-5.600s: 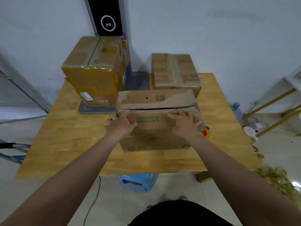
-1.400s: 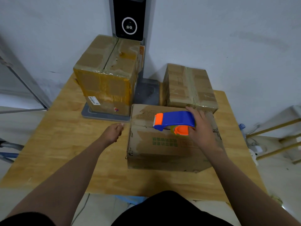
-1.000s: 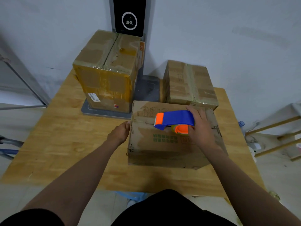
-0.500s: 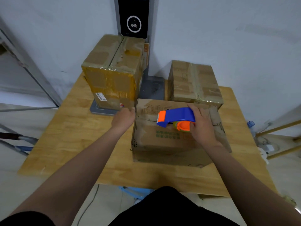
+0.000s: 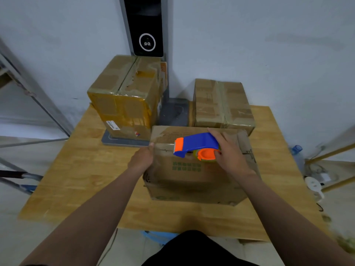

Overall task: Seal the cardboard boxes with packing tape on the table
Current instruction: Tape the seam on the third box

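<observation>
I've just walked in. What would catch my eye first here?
The bright blue-and-orange tape dispenser, gripped by the right hand atop the nearest cardboard box. The left hand holds that box's left edge; a tall taped box and a lower taped box stand behind on the table.

Your right hand grips the blue and orange tape dispenser, its orange nose down on the top seam of the front box. Your left hand holds that box's upper left edge, thumb on top. Behind it on the wooden table stand a tall taped box and a lower taped box.
</observation>
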